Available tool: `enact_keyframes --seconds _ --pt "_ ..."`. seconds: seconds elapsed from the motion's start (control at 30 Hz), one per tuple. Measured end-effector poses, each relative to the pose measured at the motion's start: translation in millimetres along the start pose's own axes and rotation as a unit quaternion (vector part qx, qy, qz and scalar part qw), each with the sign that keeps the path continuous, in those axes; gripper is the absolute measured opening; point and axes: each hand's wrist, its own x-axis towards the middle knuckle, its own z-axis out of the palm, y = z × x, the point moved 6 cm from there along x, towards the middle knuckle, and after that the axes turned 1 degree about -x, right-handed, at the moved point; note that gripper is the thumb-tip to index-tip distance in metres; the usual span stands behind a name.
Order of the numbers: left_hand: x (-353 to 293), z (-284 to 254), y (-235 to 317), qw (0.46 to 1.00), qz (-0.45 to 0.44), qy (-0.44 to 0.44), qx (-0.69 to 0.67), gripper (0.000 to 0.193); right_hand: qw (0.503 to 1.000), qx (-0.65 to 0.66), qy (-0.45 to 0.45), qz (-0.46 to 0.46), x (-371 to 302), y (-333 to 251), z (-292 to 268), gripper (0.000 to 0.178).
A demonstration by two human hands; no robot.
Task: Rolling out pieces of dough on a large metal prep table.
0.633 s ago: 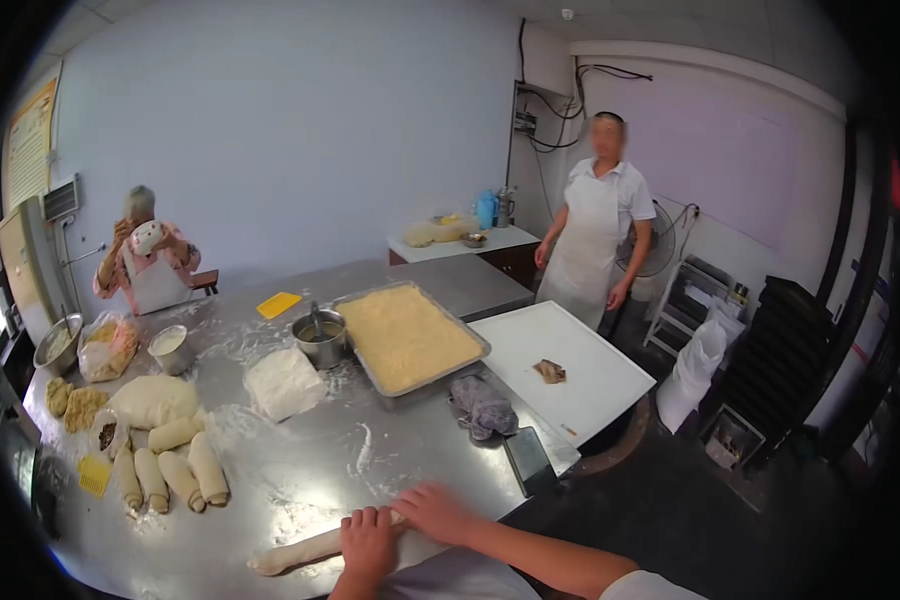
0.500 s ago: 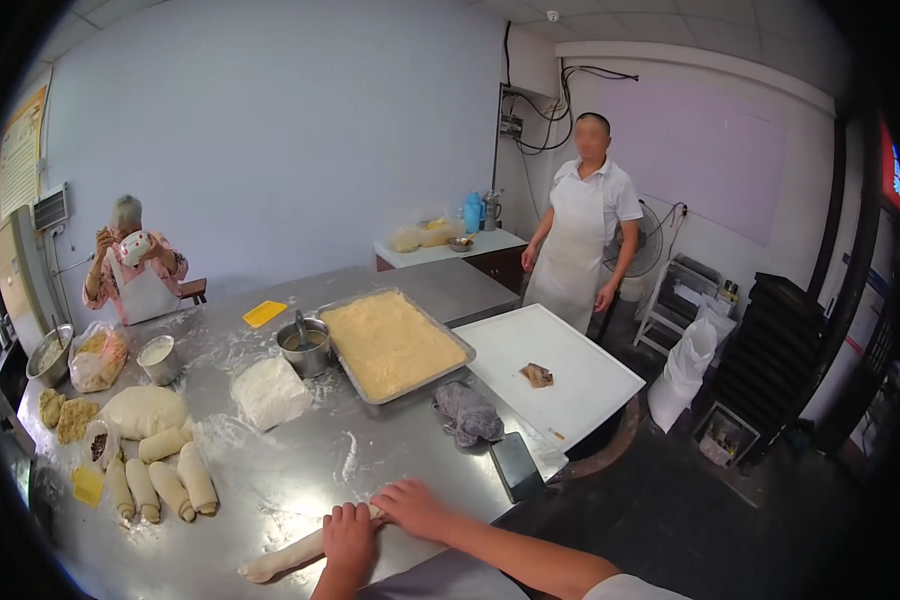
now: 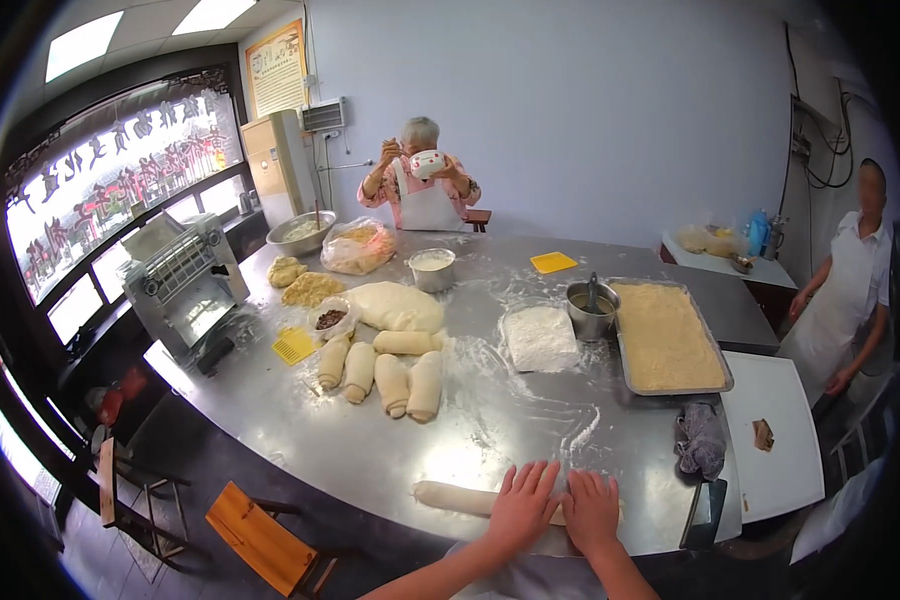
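Observation:
A long pale roll of dough lies at the near edge of the steel table, sticking out to the left of my hands. My left hand rests flat on it with fingers stretched forward. Beside it, my right hand presses on the roll's right part, its fingers also extended. Both palms hide much of the dough beneath, and neither hand grips anything. Several shorter dough rolls lie farther left, in front of a large dough mass.
Around the steel table are a heap of flour, a metal pot, a tray of yellowish crumbs, a dark cloth and a phone. One person sits across holding a bowl; another stands at right.
The view has swung left, bringing the window, dough machine and wooden chairs in. My hands stay on the dough roll, now side by side with fingers stretched forward.

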Motion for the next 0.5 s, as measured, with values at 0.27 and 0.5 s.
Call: enact_keyframes --seconds 0.27,0.5 --pt "13 35 -37 0.991 -0.062 -0.06 0.099 0.045 0.995 -0.03 -0.064 0.068 46 22 33 0.056" --pt "0 38 -31 0.989 0.001 -0.12 0.091 0.05 0.998 -0.009 -0.053 0.022 29 26 32 0.051"
